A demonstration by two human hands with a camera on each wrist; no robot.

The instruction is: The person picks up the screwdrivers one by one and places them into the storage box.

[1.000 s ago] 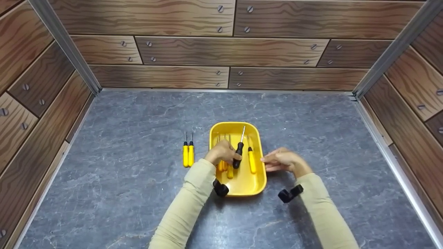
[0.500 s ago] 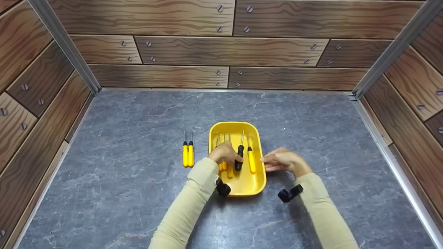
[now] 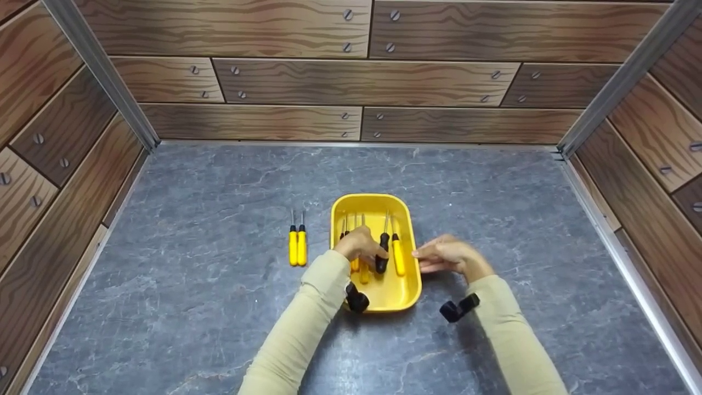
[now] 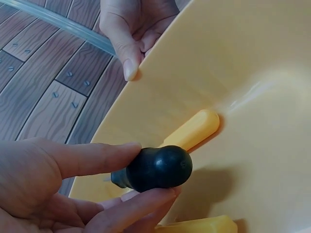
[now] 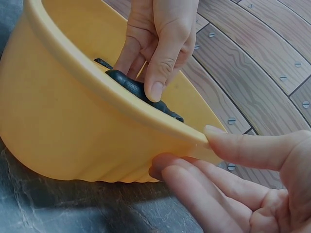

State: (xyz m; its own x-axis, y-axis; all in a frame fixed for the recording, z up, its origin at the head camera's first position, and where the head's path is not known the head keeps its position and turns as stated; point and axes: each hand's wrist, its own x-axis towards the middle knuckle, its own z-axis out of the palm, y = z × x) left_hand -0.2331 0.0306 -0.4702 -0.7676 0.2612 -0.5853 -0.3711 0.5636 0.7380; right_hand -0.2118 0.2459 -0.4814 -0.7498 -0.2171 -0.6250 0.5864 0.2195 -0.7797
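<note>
Within the left hand (image 3: 356, 243), pinched between thumb and fingers, the black-handled screwdriver (image 4: 163, 167) seems light and stiff, best held mid-handle

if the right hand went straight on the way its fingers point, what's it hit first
The right wall of the yellow bin; the right hand seems to touch it, though exact contact is hard to judge.

Black-handled screwdriver (image 3: 384, 243) (metal-shafted) inside yellow bin (image 3: 386, 293).
</note>
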